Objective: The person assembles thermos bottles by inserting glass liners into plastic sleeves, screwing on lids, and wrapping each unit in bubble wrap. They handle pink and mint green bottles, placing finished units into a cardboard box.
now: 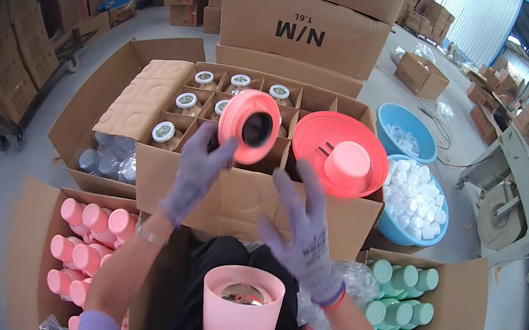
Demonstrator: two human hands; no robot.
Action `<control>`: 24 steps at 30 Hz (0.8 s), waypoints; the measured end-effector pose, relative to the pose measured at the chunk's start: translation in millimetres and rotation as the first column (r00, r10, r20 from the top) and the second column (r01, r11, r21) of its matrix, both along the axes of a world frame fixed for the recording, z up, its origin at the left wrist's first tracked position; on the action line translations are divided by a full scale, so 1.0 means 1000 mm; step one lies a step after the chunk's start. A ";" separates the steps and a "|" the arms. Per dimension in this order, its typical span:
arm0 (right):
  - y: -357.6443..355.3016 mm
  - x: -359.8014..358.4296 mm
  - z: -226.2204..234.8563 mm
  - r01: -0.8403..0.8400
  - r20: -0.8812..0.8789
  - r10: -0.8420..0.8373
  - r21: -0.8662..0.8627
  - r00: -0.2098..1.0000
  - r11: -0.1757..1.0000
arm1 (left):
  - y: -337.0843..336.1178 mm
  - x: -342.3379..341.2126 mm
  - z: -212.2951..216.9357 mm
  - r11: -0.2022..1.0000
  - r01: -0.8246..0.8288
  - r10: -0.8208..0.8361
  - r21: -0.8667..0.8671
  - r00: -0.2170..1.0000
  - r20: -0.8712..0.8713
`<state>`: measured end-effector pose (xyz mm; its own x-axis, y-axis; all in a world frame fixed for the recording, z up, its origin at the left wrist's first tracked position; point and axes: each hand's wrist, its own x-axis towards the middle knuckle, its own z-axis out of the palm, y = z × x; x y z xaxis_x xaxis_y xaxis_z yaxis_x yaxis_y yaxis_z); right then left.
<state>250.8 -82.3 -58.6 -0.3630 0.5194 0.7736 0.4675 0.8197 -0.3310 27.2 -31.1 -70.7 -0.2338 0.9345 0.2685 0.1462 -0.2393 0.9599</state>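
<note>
My left hand [197, 171], in a grey glove, grips a pink round ribbed collar [240, 108] with a dark round hole in its middle. It is raised in front of the divided carton, slightly blurred. My right hand [302, 231], also gloved, has its fingers spread and holds nothing; it is just below the red-pink basin [309, 127]. A pink cup-shaped piece [347, 163] and two thin dark sticks show in that basin. Between my thighs stands a pink flask body [239, 322], its open top upward with a shiny silver surface inside.
The divided carton [252, 198] holds several white-rimmed glass pieces [187, 103]. A carton of pink parts [95, 217] lies at left, one of green parts [403, 279] at right. Blue basins hold clear rings [402, 139] and white caps [415, 204]. Stacked cartons [301, 28] stand behind.
</note>
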 end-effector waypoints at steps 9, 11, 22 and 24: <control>-0.011 -0.031 -0.031 -0.285 -0.366 0.087 -0.531 0.926 0.798 | -0.128 0.037 -0.008 0.949 0.303 -0.314 0.089 0.938 0.146; -0.020 -0.017 -0.033 -0.765 -0.797 0.035 -0.565 0.603 0.308 | -0.120 0.043 -0.007 0.881 0.320 -0.221 0.348 0.930 -0.295; -0.048 0.035 -0.043 -0.267 -0.290 -0.017 -0.902 0.957 0.339 | -0.153 0.000 -0.041 0.740 0.669 -0.665 -0.064 0.716 -0.213; -0.056 0.023 -0.047 -0.411 -0.415 0.057 -0.855 0.908 0.318 | -0.151 0.002 -0.042 0.709 0.702 -0.699 -0.069 0.685 -0.205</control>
<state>273.5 -138.6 -105.4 -0.4784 0.8766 -0.0520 0.0602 -0.0264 -0.9978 29.1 -182.4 -112.7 0.5476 0.7999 0.2454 0.1182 -0.3643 0.9238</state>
